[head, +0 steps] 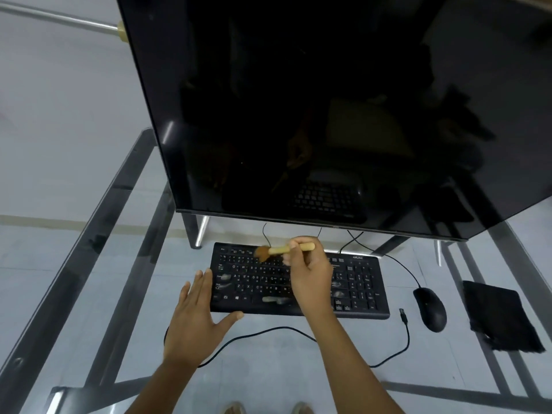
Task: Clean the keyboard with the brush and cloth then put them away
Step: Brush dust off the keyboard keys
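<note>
Right hand [309, 271] pinches brush [280, 251], bristles on keyboard [358, 289] top rows beyond its fingers. Left hand [195, 316] flat, fingers spread, at keyboard's left edge. Cloth [500, 316] well right, past mouse [430, 309]. Monitor [298, 115] looms behind.

A black keyboard [299, 282] lies flat on the glass counter [268, 369], with pale dusty smudges on several keys and the space bar. A small brush [280, 251] with a light wooden handle and brown bristles lies nearly level over its top rows, bristles down on the keys. A black cloth [498, 316] lies flat at the far right.
</note>
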`<state>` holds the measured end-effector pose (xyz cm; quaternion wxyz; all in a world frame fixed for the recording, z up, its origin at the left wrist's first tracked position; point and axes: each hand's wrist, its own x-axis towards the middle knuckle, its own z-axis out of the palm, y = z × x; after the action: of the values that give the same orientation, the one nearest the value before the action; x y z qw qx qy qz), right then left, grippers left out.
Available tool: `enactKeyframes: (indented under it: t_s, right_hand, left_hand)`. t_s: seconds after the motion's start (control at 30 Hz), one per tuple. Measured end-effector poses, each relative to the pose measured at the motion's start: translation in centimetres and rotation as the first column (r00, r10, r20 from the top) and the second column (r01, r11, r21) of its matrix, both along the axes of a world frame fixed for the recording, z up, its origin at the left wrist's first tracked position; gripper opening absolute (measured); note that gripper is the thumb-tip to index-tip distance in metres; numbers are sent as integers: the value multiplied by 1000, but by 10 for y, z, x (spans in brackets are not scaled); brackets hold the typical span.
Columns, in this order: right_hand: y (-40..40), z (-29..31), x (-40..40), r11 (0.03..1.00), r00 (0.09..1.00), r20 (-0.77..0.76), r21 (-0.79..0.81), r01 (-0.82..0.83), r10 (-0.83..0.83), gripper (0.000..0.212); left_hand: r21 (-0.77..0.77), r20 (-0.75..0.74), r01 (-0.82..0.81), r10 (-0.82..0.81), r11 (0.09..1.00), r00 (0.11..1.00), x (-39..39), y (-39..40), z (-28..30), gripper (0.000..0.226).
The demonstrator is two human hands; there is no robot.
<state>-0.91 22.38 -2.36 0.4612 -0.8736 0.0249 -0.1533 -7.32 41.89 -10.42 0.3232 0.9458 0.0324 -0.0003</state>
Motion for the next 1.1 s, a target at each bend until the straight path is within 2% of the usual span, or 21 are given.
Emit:
enactKeyframes:
  t_s: [0.07, 0.17, 0.27, 0.3, 0.4, 0.5, 0.57, 0.63, 0.73, 0.77, 0.87, 0.97, 1.1]
  right_hand:
    - [-5, 5, -4, 996, 997, -22, -53, -76, 75, 8]
    - [-16, 8, -7, 998, 998, 56, -62, -24, 27, 12]
    - [-21, 9, -8, 992, 996, -16, -90, -85, 84, 11]
    - [-20, 9, -9, 984, 995, -7, -146, -101, 101, 11]
    - [-22, 7, -9, 988, 997, 47, -144, -51, 58, 11]
    - [-18, 4, -12, 974, 988, -31, -166, -153, 150, 11]
    - [-18, 6, -12, 976, 995, 18, -198, -93, 98, 12]
    - [-21, 7, -11, 988, 997, 55, -148, -39, 48, 13]
    - [-23, 8, -9, 975, 991, -49, -179, -134, 127, 15]
    - [-24, 8, -8, 972, 993, -43, -206, -115, 109, 16]
    - [-37, 12, -5, 990, 999, 2, -137, 33, -33, 16]
    - [-43, 10, -6, 993, 992, -122, -113, -31, 17, 10]
    - [-56, 9, -7, 994, 996, -48, -89, 71, -75, 7]
  left_hand:
    - [3, -2, 7, -7, 1000, 1000, 1, -1, -1, 108]
    - [16, -48, 24, -23, 1000, 999, 1, 1, -8, 107]
    - [0, -78, -6, 6, 1000, 997, 0, -1, -3, 106]
    - [0, -73, -8, 8, 1000, 997, 0, -2, -2, 106]
    - [5, -60, 5, -5, 1000, 998, 0, -2, 2, 109]
    - [2, -90, -11, 11, 1000, 996, 0, -2, 1, 108]
    - [-6, -68, -4, 4, 1000, 998, 0, -2, 1, 108]
    - [-7, -54, 2, -3, 1000, 999, 0, -2, 3, 111]
    - [-2, -44, -4, 4, 1000, 999, 1, -2, 3, 112]
    - [-3, -38, -5, 5, 1000, 999, 0, -2, 3, 112]
    - [-4, -29, -7, 7, 1000, 1000, 0, -3, 5, 111]
    - [8, -38, -1, 2, 1000, 999, 1, -2, 2, 110]
    - [-2, -67, -12, 12, 1000, 998, 1, -3, 1, 106]
